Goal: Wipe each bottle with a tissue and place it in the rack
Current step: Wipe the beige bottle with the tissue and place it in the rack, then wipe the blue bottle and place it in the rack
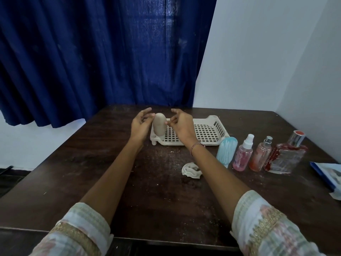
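Observation:
A beige bottle (159, 124) stands upright in the left end of the white plastic rack (208, 131). My left hand (141, 123) hovers just left of the bottle, fingers relaxed and spread, not gripping it. My right hand (181, 124) is just right of the bottle, fingers loosely curled, holding nothing. A crumpled white tissue (191, 170) lies on the table in front of the rack. To the right stand a light blue bottle (226, 151), a pink spray bottle (242, 155), an orange-pink bottle (260, 155) and a clear square bottle with red trim (287, 156).
The dark wooden table (110, 172) carries crumbs and specks. A blue-edged packet (330, 175) lies at the right edge. A blue curtain (103, 52) hangs behind the table, and white walls close in at the right.

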Motion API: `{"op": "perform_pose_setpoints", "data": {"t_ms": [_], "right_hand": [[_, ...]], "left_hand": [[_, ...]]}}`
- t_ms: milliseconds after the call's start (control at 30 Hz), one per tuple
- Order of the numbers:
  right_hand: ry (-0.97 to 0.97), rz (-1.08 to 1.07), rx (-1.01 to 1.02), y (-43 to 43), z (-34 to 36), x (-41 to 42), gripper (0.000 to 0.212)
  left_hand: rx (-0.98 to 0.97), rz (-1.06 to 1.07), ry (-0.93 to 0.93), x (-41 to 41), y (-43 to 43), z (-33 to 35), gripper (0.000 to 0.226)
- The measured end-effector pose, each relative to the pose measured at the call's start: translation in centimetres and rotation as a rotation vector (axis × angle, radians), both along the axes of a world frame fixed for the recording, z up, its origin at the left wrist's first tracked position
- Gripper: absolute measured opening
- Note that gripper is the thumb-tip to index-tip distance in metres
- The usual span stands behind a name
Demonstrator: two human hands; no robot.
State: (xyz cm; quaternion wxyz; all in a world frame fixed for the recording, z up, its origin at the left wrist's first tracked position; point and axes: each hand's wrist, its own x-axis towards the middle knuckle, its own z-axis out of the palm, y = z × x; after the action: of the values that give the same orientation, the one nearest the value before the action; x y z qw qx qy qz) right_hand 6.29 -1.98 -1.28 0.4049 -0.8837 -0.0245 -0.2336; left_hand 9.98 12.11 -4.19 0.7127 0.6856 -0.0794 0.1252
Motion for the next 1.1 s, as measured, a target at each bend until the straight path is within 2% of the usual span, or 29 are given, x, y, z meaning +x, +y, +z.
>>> {"op": "perform_pose_setpoints", "data": {"t_ms": [233, 633, 733, 900, 1100], "right_hand": [[-0.054, 0.040, 0.014, -0.9, 2.8, -3.2, 0.047], [-0.093, -0.018, 0.001, -6.4, 5.9, -10.0, 0.032], [-0.071, -0.058, -0.079, -8.1, 6.1, -11.3, 0.030], [-0.031, -0.151, -0.333, -10.9, 4.7, -12.7, 0.025], [0.017, -0.207, -0.491, -12.6, 3.2, -13.8, 0.024]], "left_hand": [[0.080, 0.116, -0.133, -3.0, -1.2, 2.5, 0.029], [0.156, 0.010, -0.245, -8.3, -5.7, 5.3, 0.027], [0.195, -0.036, -0.266, -9.5, -7.4, 5.2, 0.026], [0.277, -0.141, -0.296, -11.6, -10.4, 4.4, 0.023], [0.427, -0.234, -0.239, -12.6, -13.1, 2.7, 0.026]]}}
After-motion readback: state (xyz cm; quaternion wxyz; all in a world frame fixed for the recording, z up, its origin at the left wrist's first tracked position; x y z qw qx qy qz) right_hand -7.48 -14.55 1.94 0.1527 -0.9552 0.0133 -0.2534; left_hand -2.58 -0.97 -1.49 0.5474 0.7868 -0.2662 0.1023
